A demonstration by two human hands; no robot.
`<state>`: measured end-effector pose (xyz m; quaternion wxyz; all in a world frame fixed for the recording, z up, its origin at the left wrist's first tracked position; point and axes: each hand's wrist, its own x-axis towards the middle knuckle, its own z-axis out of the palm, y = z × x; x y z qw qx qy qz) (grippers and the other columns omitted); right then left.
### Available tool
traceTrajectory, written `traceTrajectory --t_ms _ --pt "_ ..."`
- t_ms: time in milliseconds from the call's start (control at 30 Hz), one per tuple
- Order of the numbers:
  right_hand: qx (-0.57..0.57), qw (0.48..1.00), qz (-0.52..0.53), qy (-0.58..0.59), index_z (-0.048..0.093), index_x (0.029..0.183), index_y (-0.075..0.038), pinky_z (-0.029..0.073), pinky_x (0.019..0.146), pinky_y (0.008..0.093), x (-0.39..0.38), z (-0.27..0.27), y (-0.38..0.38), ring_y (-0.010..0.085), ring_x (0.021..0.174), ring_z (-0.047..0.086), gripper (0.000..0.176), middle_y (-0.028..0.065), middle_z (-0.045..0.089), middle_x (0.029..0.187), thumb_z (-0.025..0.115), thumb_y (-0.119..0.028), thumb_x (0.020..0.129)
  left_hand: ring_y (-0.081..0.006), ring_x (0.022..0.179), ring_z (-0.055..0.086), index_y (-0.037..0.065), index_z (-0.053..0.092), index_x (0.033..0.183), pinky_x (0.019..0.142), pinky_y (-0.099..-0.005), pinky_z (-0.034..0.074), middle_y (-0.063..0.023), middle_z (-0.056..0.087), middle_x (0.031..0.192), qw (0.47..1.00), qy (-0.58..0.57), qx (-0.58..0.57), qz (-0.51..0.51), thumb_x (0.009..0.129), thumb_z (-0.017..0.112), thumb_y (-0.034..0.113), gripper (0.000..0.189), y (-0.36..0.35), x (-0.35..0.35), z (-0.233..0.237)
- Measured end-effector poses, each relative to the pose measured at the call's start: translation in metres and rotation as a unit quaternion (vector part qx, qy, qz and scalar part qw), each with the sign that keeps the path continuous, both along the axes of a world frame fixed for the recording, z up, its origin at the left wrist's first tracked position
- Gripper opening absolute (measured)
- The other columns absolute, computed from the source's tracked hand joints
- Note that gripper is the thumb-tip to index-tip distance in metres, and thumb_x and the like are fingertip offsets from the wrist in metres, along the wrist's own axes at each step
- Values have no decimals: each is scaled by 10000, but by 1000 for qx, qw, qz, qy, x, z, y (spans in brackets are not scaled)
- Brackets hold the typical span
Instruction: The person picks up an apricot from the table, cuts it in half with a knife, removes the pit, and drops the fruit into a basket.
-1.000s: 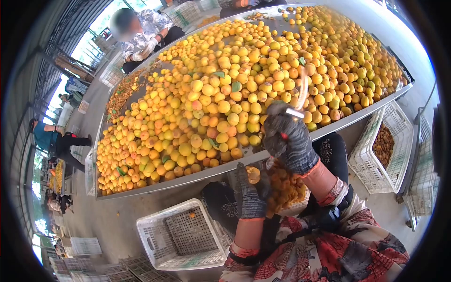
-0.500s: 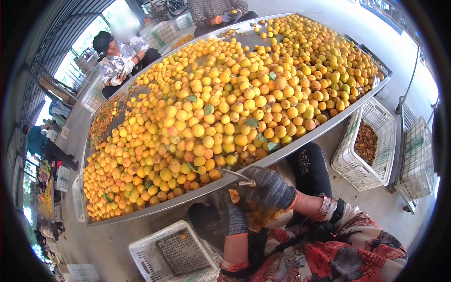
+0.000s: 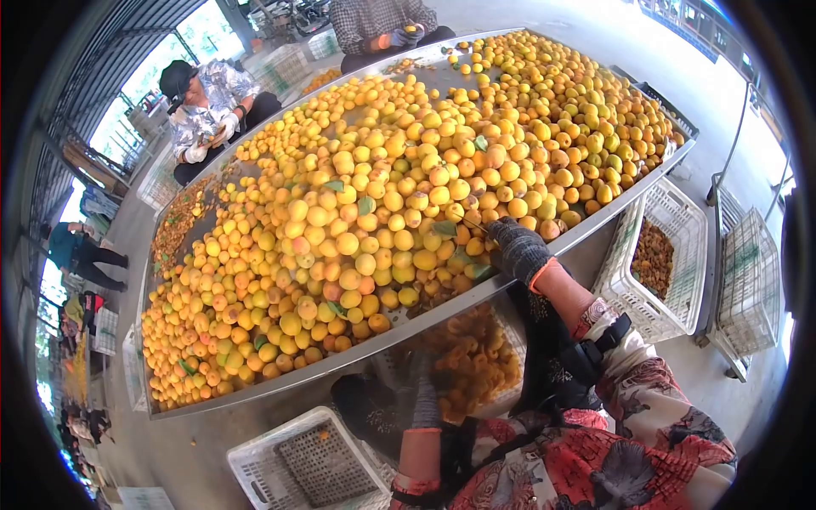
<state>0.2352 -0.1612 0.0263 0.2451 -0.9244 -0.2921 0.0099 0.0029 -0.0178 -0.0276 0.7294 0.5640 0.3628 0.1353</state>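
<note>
A long metal tray (image 3: 442, 308) heaped with yellow-orange apricots (image 3: 382, 212) fills the middle of the view. My right hand (image 3: 518, 248), in a dark glove, reaches over the near rim and rests among the apricots, closed around a thin knife (image 3: 473, 224) whose blade points left. Below the rim, my gloved left hand (image 3: 422, 393) hangs low beside a crate of cut apricot halves (image 3: 472, 357). Whether it holds anything is not clear.
A white crate (image 3: 625, 289) with brown pits stands to my right, and another white crate (image 3: 752, 280) beyond it. A white crate (image 3: 255, 450) holding a grey insert sits at lower left. Two people (image 3: 204, 106) (image 3: 378, 21) work at the tray's far side.
My right hand has risen from below the tray rim, above the halves crate, up onto the apricot pile. The left hand stayed low by the crate.
</note>
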Motion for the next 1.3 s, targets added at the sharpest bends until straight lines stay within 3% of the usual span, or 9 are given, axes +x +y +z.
traceTrajectory --t_ms 200,467,533,567,733,800,867,933,1300 --pt "185 951 144 202 491 1160 -23 454 792 347 -38 33 9 266 946 553 510 157 566 1000 693 -128 703 -172 944 538 6 512 1115 829 -278 434 -97 562 1052 995 -81 -52 -29 897 466 263 340 -8 25 53" --pt "230 902 340 135 460 1196 -11 452 791 295 -98 44 37 199 946 559 479 140 565 1056 651 -86 763 -177 939 536 10 501 1120 815 -285 443 -88 558 1060 990 -125 -67 16 894 481 264 340 6 13 63" --pt "378 809 195 405 463 1182 5 453 785 307 -106 54 34 228 934 566 470 151 570 1027 651 -98 764 -188 931 533 24 494 1139 828 -300 436 -83 555 1064 962 -202 -174 54 897 467 282 355 13 4 57" --pt "264 917 202 222 474 1154 15 456 773 311 -109 75 30 238 907 576 428 154 579 994 636 -83 770 -193 928 532 31 491 1148 835 -308 433 -80 554 1065 941 -241 -226 71 898 460 291 362 17 0 55" --pt "359 879 254 182 483 1119 17 470 732 324 -134 48 26 269 878 582 343 150 586 947 579 -57 798 -199 968 516 45 418 1202 828 -314 455 -96 511 1124 907 -300 -278 101 877 506 294 419 17 -3 51" --pt "229 926 289 80 492 1096 19 477 684 345 -151 72 25 301 823 589 325 164 582 902 577 -45 790 -195 1000 501 60 387 1229 831 -315 449 -86 480 1161 890 -315 -317 91 874 493 358 475 19 -1 41" --pt "368 868 258 208 501 1069 16 478 641 362 -163 55 31 323 761 593 307 175 577 858 584 -43 780 -197 1000 501 62 385 1229 842 -316 440 -86 474 1166 918 -291 -247 104 867 495 385 497 12 0 62" --pt "257 915 311 24 499 1076 12 480 639 368 -167 60 35 330 771 592 314 175 577 871 589 -48 780 -199 1001 501 64 383 1229 853 -318 431 -86 467 1171 940 -265 -178 118 860 496 412 519 8 -1 71" --pt "227 928 244 164 459 1156 21 479 684 376 -178 48 45 327 822 589 382 180 568 941 573 -64 802 -237 1041 487 4 384 1210 917 -363 395 -121 508 1125 925 -315 -195 86 816 519 499 647 -2 -3 73"
